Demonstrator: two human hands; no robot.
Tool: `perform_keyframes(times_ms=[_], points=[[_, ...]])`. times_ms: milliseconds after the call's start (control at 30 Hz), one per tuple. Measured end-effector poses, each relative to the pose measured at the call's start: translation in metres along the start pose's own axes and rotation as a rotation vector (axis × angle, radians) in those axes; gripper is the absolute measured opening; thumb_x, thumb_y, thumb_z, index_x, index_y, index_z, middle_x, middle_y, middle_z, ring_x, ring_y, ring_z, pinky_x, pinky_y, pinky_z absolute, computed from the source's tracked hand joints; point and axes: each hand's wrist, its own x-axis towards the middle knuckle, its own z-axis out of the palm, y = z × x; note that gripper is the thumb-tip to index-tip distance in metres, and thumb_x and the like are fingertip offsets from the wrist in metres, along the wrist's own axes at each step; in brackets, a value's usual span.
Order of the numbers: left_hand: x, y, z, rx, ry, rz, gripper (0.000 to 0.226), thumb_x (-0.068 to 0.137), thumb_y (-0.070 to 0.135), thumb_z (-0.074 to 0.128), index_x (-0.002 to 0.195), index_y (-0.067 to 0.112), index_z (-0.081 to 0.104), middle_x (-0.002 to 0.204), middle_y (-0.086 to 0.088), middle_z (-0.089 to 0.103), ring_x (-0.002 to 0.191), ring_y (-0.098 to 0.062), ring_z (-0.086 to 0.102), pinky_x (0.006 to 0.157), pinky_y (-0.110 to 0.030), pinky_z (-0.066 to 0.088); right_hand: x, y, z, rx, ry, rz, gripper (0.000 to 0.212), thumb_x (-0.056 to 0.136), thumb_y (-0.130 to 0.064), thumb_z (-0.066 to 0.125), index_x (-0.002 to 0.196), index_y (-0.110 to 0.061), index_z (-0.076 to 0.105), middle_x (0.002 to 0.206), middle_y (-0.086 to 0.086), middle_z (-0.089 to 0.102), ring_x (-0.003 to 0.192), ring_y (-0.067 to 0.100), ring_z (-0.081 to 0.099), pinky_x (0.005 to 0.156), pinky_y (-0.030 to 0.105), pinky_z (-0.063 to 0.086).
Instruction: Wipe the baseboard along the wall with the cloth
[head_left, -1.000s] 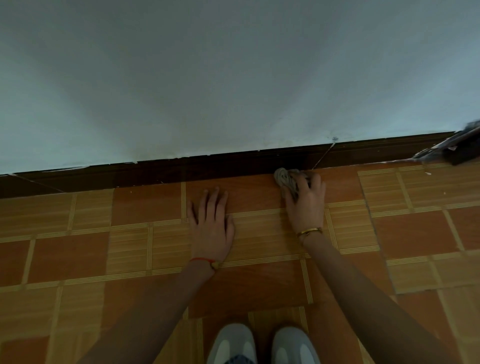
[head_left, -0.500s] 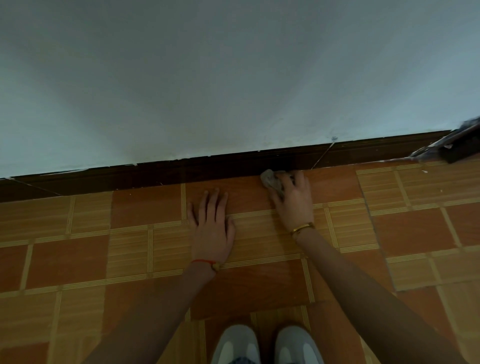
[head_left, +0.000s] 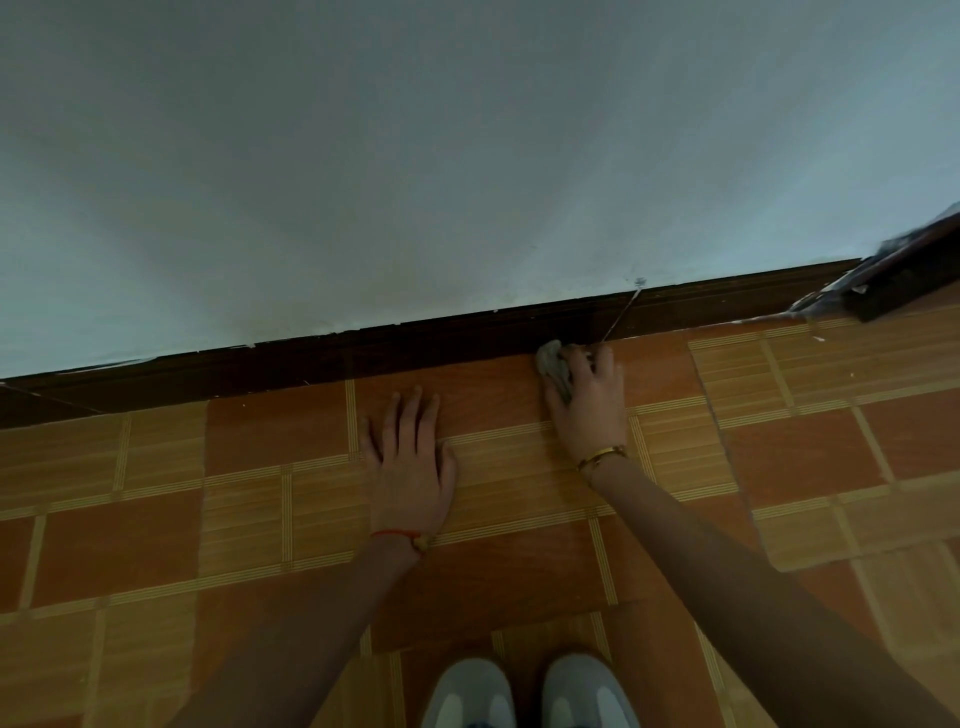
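A dark brown baseboard (head_left: 395, 348) runs along the foot of the pale wall, from lower left to upper right. My right hand (head_left: 589, 402) grips a crumpled grey cloth (head_left: 553, 366) and holds it against the baseboard's bottom edge where it meets the floor. The cloth bulges out at the left of my fingers. My left hand (head_left: 410, 462) lies flat on the tiled floor, fingers straight and pointing at the wall, a little short of the baseboard.
The floor is orange and tan patterned tile (head_left: 805, 452). A thin wire or string (head_left: 621, 317) hangs across the baseboard just above my right hand. A dark object (head_left: 904, 280) lies against the wall at far right. My two grey shoes (head_left: 530, 691) show at the bottom.
My right hand slid the cloth left along the baseboard, then back a little to the right. My left hand stayed flat in the same spot on the floor.
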Motion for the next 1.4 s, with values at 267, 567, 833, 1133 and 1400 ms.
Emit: perform_keyframes(times_ms=[267,567,833,1133,1400], points=[[0.002,0.003,0.001,0.022,0.050,0.007,0.054,0.097,0.034,0.038,0.145,0.011,0.049,0.152,-0.010,0.045,0.144,-0.032,0.036,0.118,-0.063,0.021,0.005,0.014,-0.010,-0.013,-0.013,-0.093,0.038,0.086,-0.019,0.066,0.122,-0.010,0.057,0.116,0.016,0.048,0.101,0.029,0.046,0.084,0.036,0.045],[0.019,0.047,0.001,-0.071,0.056,0.119,0.049,0.095,0.031,0.042,0.138,0.010,0.052,0.141,-0.011,0.051,0.133,-0.032,0.039,0.114,-0.060,0.029,0.015,0.052,-0.033,-0.128,0.088,0.215,0.038,0.085,-0.014,0.062,0.121,-0.004,0.054,0.120,0.023,0.047,0.102,0.039,0.045,0.088,0.047,0.043],[0.039,0.078,0.013,-0.081,-0.015,0.165,0.050,0.093,0.029,0.039,0.138,0.010,0.053,0.140,-0.013,0.052,0.131,-0.035,0.043,0.111,-0.060,0.034,0.001,0.031,-0.026,-0.036,-0.167,-0.139,0.040,0.083,-0.012,0.063,0.121,-0.013,0.053,0.123,0.015,0.044,0.108,0.029,0.043,0.088,0.039,0.047],[0.037,0.068,0.021,-0.046,-0.025,0.185,0.052,0.096,0.028,0.037,0.143,0.010,0.050,0.144,-0.012,0.049,0.134,-0.031,0.040,0.116,-0.059,0.029,0.027,0.022,-0.061,0.480,0.474,0.353,0.034,0.087,-0.016,0.064,0.117,-0.007,0.050,0.117,0.009,0.047,0.096,0.010,0.049,0.066,0.001,0.040],[0.038,0.063,0.024,-0.065,-0.006,0.207,0.052,0.096,0.029,0.041,0.145,0.011,0.048,0.146,-0.011,0.047,0.136,-0.032,0.042,0.118,-0.058,0.025,0.014,-0.039,-0.035,0.554,0.403,0.125,0.032,0.083,-0.006,0.068,0.110,-0.003,0.052,0.109,0.005,0.046,0.093,0.008,0.048,0.075,0.000,0.039]])
